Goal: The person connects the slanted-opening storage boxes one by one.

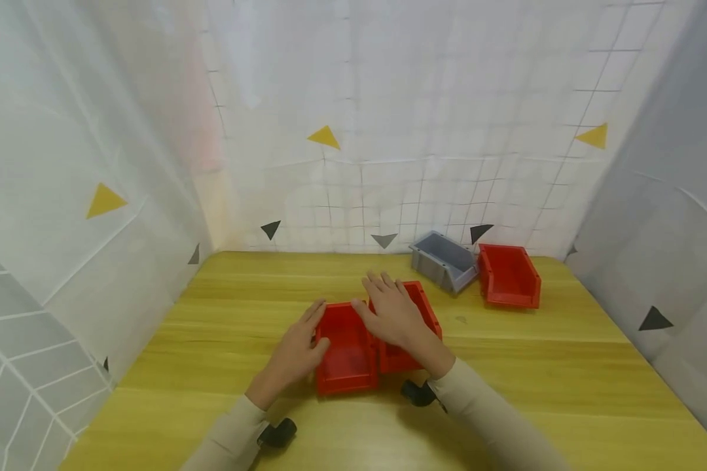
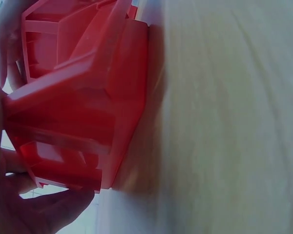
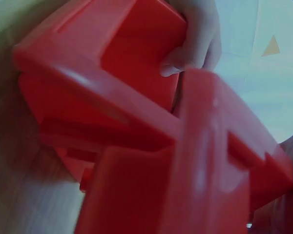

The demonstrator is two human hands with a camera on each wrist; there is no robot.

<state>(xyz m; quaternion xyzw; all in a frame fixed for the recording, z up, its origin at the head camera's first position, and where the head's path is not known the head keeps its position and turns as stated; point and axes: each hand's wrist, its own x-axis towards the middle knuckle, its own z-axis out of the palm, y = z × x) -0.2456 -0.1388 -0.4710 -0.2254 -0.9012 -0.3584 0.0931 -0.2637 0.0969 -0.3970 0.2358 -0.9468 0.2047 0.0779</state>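
Observation:
Two red storage bins stand side by side on the table, walls close together. My left hand (image 1: 294, 350) pinches the left wall of the left red bin (image 1: 346, 347), its thumb inside the rim and fingers outside. In the right wrist view, that thumb shows over the rim. My right hand (image 1: 393, 315) lies across the right red bin (image 1: 427, 307), fingers straight over its back part, thumb near the back corner where both bins meet. The right wrist view shows the bins' adjoining walls up close; most of the right hand is hidden there.
A grey bin (image 1: 444, 258) and a third red bin (image 1: 511, 275) stand at the back right of the wooden table (image 1: 224, 340). White sheeting with yellow and black triangles encloses the back and sides. Each wrist carries a small black camera (image 1: 278, 433).

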